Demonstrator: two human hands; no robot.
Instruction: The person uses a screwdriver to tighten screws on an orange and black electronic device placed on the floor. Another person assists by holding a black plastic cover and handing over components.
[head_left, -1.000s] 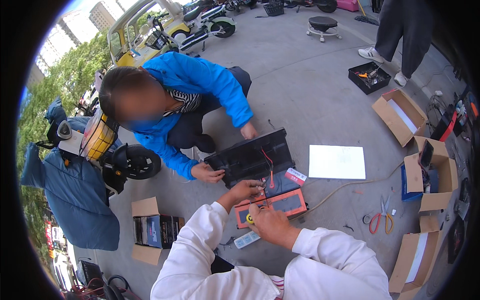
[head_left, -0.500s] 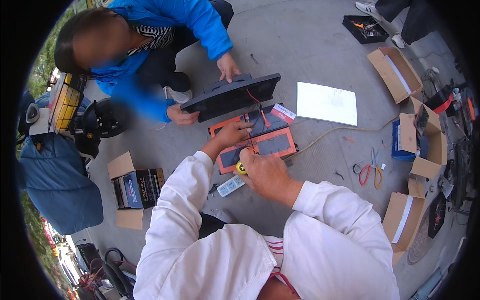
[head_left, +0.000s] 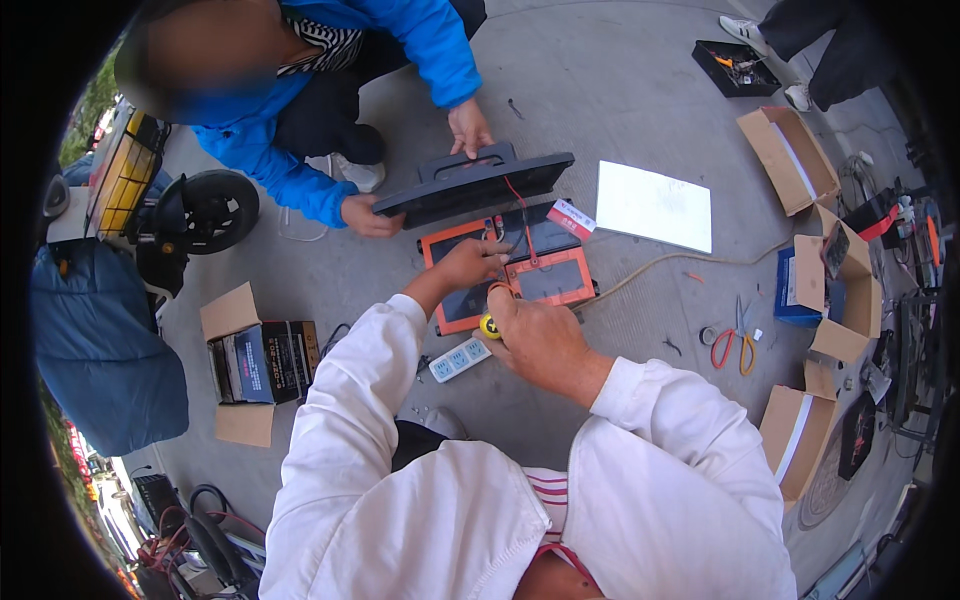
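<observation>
In front of me lies an orange-framed battery pack (head_left: 548,281) with dark panels and red and black wires. My right hand (head_left: 545,340) is closed around what looks like a screwdriver (head_left: 489,326); its yellow-and-black butt end shows, and its tip is hidden. My left hand (head_left: 470,264) reaches over the pack's middle, fingers bunched near the wires; whether they pinch one is hidden. Just beyond, a person in a blue jacket holds a black cover (head_left: 480,188) tilted up with two hands. A red wire (head_left: 520,196) runs from the cover to the pack. A red-and-white card (head_left: 572,218) rests at the pack's far right corner.
A white power strip (head_left: 459,360) lies nearer me. Right of the pack are a white sheet (head_left: 654,206), a cable (head_left: 690,257), scissors (head_left: 737,340) and open cardboard boxes (head_left: 790,160). Another box (head_left: 240,420) stands at left, by a scooter wheel (head_left: 222,212).
The view has shifted slightly. The person opposite leans farther in over the cover, which sits a little higher and farther right. My two hands keep nearly the same pose over the pack.
</observation>
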